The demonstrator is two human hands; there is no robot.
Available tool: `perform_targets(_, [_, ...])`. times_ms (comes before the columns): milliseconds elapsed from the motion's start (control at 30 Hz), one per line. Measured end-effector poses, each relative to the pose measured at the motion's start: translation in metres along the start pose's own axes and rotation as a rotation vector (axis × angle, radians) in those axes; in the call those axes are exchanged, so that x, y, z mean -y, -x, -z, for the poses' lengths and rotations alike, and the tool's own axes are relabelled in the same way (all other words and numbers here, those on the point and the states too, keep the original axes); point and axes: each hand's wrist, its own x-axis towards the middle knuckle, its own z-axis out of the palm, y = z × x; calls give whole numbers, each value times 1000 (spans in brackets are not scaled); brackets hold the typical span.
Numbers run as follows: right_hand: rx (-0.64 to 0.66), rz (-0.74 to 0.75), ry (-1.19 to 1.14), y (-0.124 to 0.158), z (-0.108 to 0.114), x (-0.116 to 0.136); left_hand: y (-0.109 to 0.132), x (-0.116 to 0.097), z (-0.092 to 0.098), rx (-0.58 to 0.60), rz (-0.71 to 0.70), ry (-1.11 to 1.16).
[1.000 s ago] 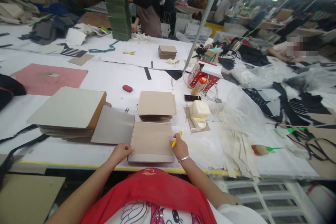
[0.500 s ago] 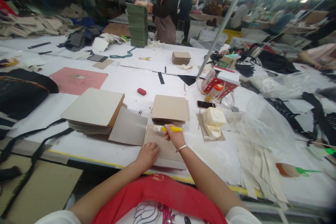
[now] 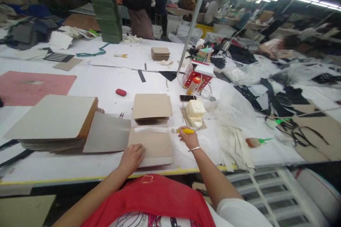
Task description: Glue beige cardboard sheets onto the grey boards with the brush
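My left hand (image 3: 132, 156) lies flat, fingers apart, on the near left part of a tan board (image 3: 151, 143) at the table's front edge. My right hand (image 3: 188, 138) is closed round a yellow-handled brush (image 3: 183, 131), whose bristles sit just past the board's far right corner. A pale wet streak runs along the board's far edge. Behind it is a stack of tan boards (image 3: 151, 108). A grey sheet (image 3: 108, 133) lies to the left, touching the board.
A tall stack of large boards (image 3: 53, 120) stands at left. A white glue jug (image 3: 195, 111), a phone (image 3: 188, 98), a red box (image 3: 196, 78), white strips (image 3: 234, 142) and a green-handled brush (image 3: 257, 142) lie to the right. A person stands by green stacked boards (image 3: 106, 16) at the far side.
My right hand swept the brush along the board's far edge from left to right, leaving a wet streak. My left hand stayed pressed on the board.
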Motion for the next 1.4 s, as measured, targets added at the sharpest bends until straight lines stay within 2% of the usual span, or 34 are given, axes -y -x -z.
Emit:
perform_targets(167, [-181,70,-24,18,54,-43,-2,5,-8,-17,-44,-39])
perform_targets(267, [-210,88,250,16,64,-81,-4,7,-12,-12,-69,-71])
perform_targets(333, [-197,109,528,9,58,-107,-6,7,-12,-4,-86,-90])
perform_targets(433, [-147,198,866,-4,36,-140,-7,4,-12,3,-87,-116])
perform_targets(533, [-85,270,1081,-17,16,-160,-8,1,-10,13,-72,-128])
perform_targets(600, [-45,289,1148,-25,12,-167,-9,-1,-10,23,-66,-128])
perform_targets(733, [24,321,1160,-44,22,-170,-10,-2,-8,44,-54,-120])
perform_targets(900, [102,374,1173,-54,38,-160,-15,-5,-1,95,-6,-98])
perform_targets(1067, [185,454,1181,-48,37,-153,-18,-11,6,138,24,-76])
perform_targets(1233, [161,451,1168,-59,34,-142,-19,-12,12,161,44,-31])
perform_targets(1333, [101,459,1110,-60,36,-118,-24,-16,19,38,81,96])
perform_targets(1400, [73,520,941,-49,37,-91,-34,-25,25,-78,131,268])
